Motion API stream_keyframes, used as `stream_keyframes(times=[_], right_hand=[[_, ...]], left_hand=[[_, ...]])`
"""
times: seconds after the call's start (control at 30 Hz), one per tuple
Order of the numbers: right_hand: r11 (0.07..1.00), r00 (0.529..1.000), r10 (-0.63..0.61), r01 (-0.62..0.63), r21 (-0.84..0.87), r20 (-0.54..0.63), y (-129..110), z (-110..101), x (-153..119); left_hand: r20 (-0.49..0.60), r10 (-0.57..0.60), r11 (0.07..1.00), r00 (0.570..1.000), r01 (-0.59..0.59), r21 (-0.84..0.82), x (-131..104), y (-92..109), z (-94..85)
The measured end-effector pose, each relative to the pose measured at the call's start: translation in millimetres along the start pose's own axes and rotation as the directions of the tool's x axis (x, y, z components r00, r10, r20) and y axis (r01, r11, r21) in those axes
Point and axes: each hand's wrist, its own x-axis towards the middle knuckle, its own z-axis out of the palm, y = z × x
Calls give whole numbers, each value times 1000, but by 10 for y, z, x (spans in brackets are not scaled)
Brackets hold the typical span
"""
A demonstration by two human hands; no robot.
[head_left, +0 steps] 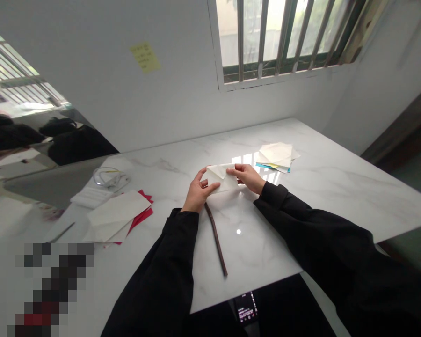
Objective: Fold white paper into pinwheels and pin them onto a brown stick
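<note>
Between my two hands a cream-white envelope (223,183) is held up just above the marble-patterned table. My left hand (197,191) grips its left end, with the thumb across the front. On the right end, my right hand (247,177) pinches the paper near the pointed flap, thumb in front and other fingers partly hidden behind. Below the envelope a thin dark brown stick (216,239) lies on the table, its upper end close to my left wrist.
White and red envelopes (119,215) lie at the left, beside a coiled cable (111,177) and a pen (62,232). Another pile of envelopes (277,155) sits at the back right. A lit phone (246,309) is below the table's front edge. A wall stands behind.
</note>
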Motion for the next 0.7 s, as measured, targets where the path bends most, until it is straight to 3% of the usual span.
stream_keyframes(times=[0.27,0.5,0.7], right_hand=[[996,1000,14,-12,-87,28,-22,11,-37],[996,996,54,-49,-81,64,43,53,-51],[979,999,29,-21,-203,39,9,33,-52]], left_hand=[[-119,96,991,988,-83,105,46,-24,-44],[-61,119,988,991,-112,103,19,7,-15],[-118,122,990,986,-111,91,-1,75,6]])
